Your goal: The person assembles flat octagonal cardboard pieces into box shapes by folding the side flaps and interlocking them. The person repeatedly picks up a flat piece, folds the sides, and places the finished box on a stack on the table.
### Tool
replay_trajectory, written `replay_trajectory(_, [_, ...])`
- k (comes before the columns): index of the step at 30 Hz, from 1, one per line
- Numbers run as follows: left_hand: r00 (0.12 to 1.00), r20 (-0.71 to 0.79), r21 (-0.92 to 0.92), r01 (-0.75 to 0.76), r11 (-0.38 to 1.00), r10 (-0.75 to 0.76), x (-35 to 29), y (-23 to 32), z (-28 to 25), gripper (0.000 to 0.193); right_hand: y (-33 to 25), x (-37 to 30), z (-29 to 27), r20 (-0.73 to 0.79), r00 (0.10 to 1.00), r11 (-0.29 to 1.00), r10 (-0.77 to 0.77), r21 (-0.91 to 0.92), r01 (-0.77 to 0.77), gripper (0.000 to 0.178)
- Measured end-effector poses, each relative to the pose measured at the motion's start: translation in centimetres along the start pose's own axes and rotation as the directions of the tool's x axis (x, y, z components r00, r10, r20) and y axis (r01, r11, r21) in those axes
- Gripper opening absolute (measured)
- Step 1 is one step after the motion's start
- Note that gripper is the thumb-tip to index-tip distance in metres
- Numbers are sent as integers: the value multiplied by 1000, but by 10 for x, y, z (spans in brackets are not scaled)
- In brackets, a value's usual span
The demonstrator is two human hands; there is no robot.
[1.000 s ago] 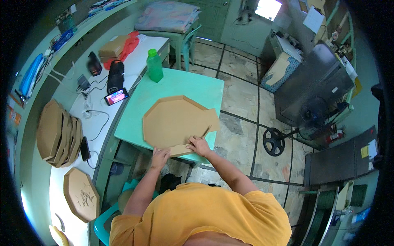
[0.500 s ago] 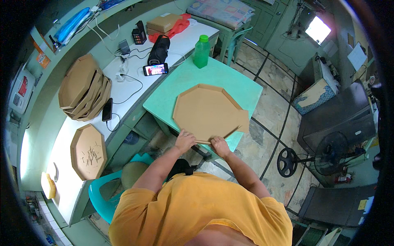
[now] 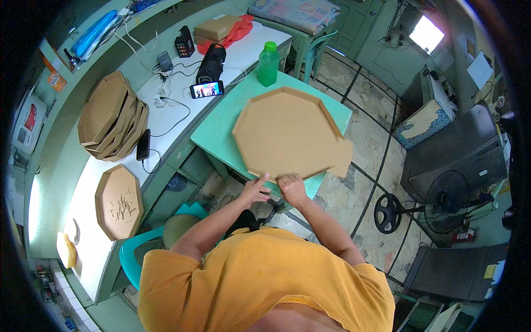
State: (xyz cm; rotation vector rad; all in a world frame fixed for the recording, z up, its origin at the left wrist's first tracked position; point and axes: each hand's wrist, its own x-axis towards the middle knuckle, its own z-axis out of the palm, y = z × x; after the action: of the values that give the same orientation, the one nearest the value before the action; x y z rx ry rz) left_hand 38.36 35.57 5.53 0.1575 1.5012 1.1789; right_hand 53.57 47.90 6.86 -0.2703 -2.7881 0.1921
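A brown octagonal cardboard tray (image 3: 287, 130) lies over the green table (image 3: 213, 135). Low walls stand along much of its rim, while at the right a flap (image 3: 342, 159) sticks outward past the table's edge. My right hand (image 3: 292, 189) has its fingers closed over the near edge of the tray. Just left of it, my left hand (image 3: 255, 191) is open, fingers apart, with a fingertip at or close to the same edge; whether it touches I cannot tell.
A green bottle (image 3: 268, 65) stands at the table's far corner. On the white counter (image 3: 166, 124) are stacked cardboard trays (image 3: 110, 119), one tray (image 3: 118, 205) holding small brown scraps, a black phone (image 3: 143, 145) and a lit phone (image 3: 207, 89). A teal chair (image 3: 133, 263) is at left.
The cardboard tray has shifted away from me and looks larger, its far edge nearer the bottle. My left hand has loosened from the near edge; my right hand stays on it.
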Motion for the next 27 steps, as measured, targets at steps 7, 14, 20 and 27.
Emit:
replay_trajectory(7, [973,74,-571,-140,809,220,47,-2,-12,37,-23,24,-70,-332,933,982,135,-84,-172,50])
replay_trajectory(14, [932,123,-213,-311,926,341,18,56,-54,42,53,-23,-219,-348,653,717,673,523,-461,63])
replay_trajectory(20, [899,126,-51,-417,908,420,22,71,-46,40,27,-25,-196,-30,608,256,793,923,-289,36])
replay_trajectory(27, [781,-187,346,-515,784,595,37,67,-43,29,-10,-39,-161,-309,586,549,749,784,-290,21])
